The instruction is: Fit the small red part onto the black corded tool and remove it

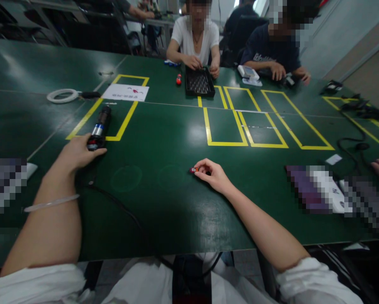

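On the left, my left hand (77, 153) is closed round the near end of a black cylindrical tool (101, 122) with a silver and blue band. The tool slants away from me, and its far end lies inside a yellow-taped outline (126, 122). My right hand (211, 174), near the middle of the table, pinches a small red and orange piece (193, 170) between thumb and fingertips. The piece is too small for me to make out its kind, and the fingers cover part of it.
A white printed sheet (126, 92) and a coiled white cable (63, 96) lie beyond my left hand. Across the green table (164, 126), one person works over a black tray (200, 82). A red item (178, 79) stands beside it. A black cable (123, 207) runs towards me.
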Available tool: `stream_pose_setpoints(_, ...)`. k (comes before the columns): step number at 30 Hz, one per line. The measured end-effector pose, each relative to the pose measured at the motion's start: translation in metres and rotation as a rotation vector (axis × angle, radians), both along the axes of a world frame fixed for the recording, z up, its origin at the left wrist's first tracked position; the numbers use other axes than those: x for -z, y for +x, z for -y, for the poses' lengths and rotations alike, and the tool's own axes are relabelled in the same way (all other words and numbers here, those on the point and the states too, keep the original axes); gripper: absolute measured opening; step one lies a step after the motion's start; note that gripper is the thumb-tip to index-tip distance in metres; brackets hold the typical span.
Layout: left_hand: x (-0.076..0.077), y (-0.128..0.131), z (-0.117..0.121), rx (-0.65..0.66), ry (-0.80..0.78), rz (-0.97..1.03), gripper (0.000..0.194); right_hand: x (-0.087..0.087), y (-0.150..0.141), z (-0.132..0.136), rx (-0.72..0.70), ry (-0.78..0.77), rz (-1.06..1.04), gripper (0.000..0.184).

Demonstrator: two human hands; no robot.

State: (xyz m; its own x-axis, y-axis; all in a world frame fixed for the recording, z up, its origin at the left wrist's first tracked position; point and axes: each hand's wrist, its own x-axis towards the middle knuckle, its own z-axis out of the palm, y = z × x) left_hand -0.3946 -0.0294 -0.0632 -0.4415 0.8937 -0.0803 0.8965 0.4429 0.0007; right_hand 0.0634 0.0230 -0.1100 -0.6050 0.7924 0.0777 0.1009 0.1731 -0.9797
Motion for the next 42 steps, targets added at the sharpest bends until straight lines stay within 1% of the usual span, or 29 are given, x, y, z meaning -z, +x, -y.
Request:
stream_pose_setpoints(2, -0.001, 0.009, -0.002, 0.038, 0.019, -0.014, 0.066, -0.001, 0.000, 0.000, 0.000, -0.006, 0.001, 0.028)
stream_pose_setpoints(4, -0.001, 0.021, -0.003, 0.074, 0.068, 0.002, 0.065, -0.002, 0.000, 0.001, 0.001, -0.011, 0.002, 0.028)
stream_pose_setpoints(9, 0.003, 0.062, -0.007, 0.155, 0.185, 0.098, 0.076, -0.001, 0.000, 0.001, 0.009, -0.012, -0.006, 0.027)
stream_pose_setpoints(14, 0.014, 0.125, -0.013, 0.247, 0.282, 0.218, 0.082, 0.000, -0.001, 0.001, 0.013, -0.007, -0.017, 0.026)
stream_pose_setpoints(17, 0.020, 0.169, -0.015, 0.344, 0.332, 0.301, 0.080, 0.001, 0.000, 0.000, 0.042, 0.023, -0.014, 0.024)
stream_pose_setpoints(21, 0.023, 0.224, -0.011, 0.455, 0.341, 0.391, 0.078, 0.002, 0.001, -0.002, 0.130, 0.123, 0.025, 0.018)
stream_pose_setpoints(25, 0.022, 0.262, -0.002, 0.504, 0.330, 0.427, 0.077, 0.002, 0.004, -0.003, 0.218, 0.229, 0.068, 0.015)
stream_pose_setpoints(27, 0.021, 0.273, 0.004, 0.520, 0.316, 0.431, 0.077, 0.002, 0.005, -0.003, 0.217, 0.259, 0.075, 0.014)
stream_pose_setpoints(30, 0.019, 0.281, 0.012, 0.515, 0.281, 0.414, 0.078, 0.002, 0.005, -0.002, 0.184, 0.314, 0.090, 0.011)
stream_pose_setpoints(35, 0.018, 0.284, 0.017, 0.497, 0.267, 0.333, 0.076, 0.005, 0.005, 0.000, 0.113, 0.365, 0.113, 0.010)
stream_pose_setpoints(39, 0.018, 0.284, 0.016, 0.506, 0.265, 0.287, 0.077, 0.008, 0.005, -0.002, 0.097, 0.377, 0.108, 0.008)
stream_pose_setpoints(42, 0.017, 0.284, 0.016, 0.507, 0.262, 0.267, 0.077, 0.007, 0.007, -0.002, 0.101, 0.412, 0.100, 0.009)
